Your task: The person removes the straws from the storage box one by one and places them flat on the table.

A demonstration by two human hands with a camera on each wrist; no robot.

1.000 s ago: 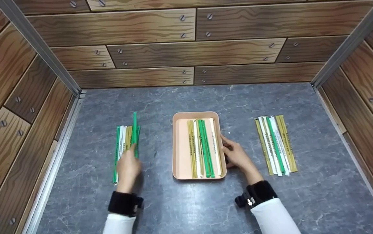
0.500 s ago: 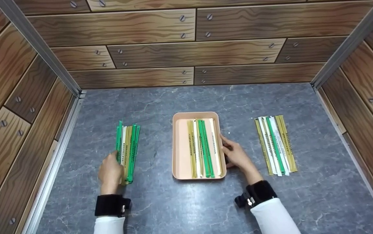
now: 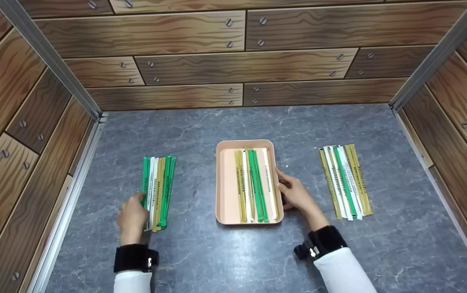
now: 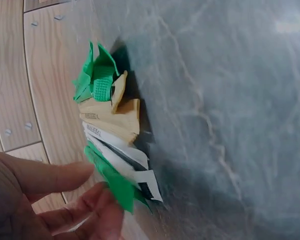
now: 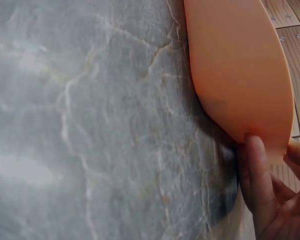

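Observation:
My left hand is at the left edge of a row of slim wrapped sticks, green, white and tan, with printing, like wrapped straws. In the left wrist view, its thumb and fingers lie close beside the near end of a green wrapped stick, with a gap between thumb and fingers. My right hand rests against the outer right side of a peach tray. The right wrist view shows its fingers touching the tray wall. Tan, white and green wrapped sticks lie lengthwise in the tray's middle and right.
A second row of wrapped sticks, tan, white and green, lies to the right of the tray. Everything sits on a grey marbled surface. Wood-patterned walls with metal frame strips enclose it at the back and sides.
My left hand carried a green wrapped stick from the right of the left row to its left edge, laid it down and drew slightly left. The right hand and tray have stayed put.

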